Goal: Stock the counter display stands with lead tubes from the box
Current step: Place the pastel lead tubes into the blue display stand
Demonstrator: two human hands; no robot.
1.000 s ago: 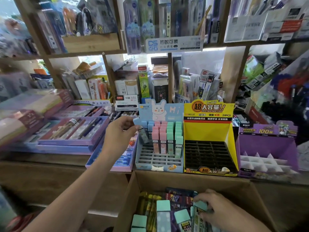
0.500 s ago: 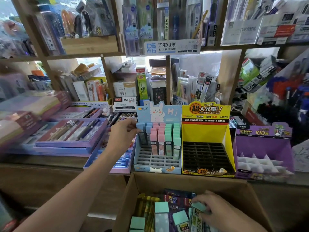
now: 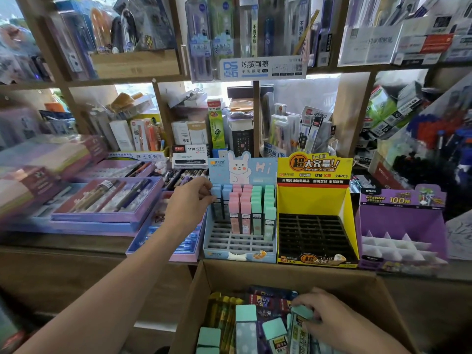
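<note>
Left hand (image 3: 190, 200) at the blue rabbit stand (image 3: 240, 249), fingers pinched on a blue-capped lead tube (image 3: 216, 200) in the leftmost column. Right hand (image 3: 329, 321) down in the cardboard box (image 3: 281, 274), fingers closed round a green-capped tube (image 3: 301, 311) among more tubes. Beyond the right hand on the bench, yellow stand (image 3: 315, 221) and purple stand (image 3: 402, 226).

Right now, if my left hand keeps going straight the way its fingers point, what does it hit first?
The left hand points right, into the blue rabbit display stand. Its fingertips already look to be on the blue lead tubes in the left column, so those come first, then the pink tubes beside them. Depth is hard to judge.
</note>
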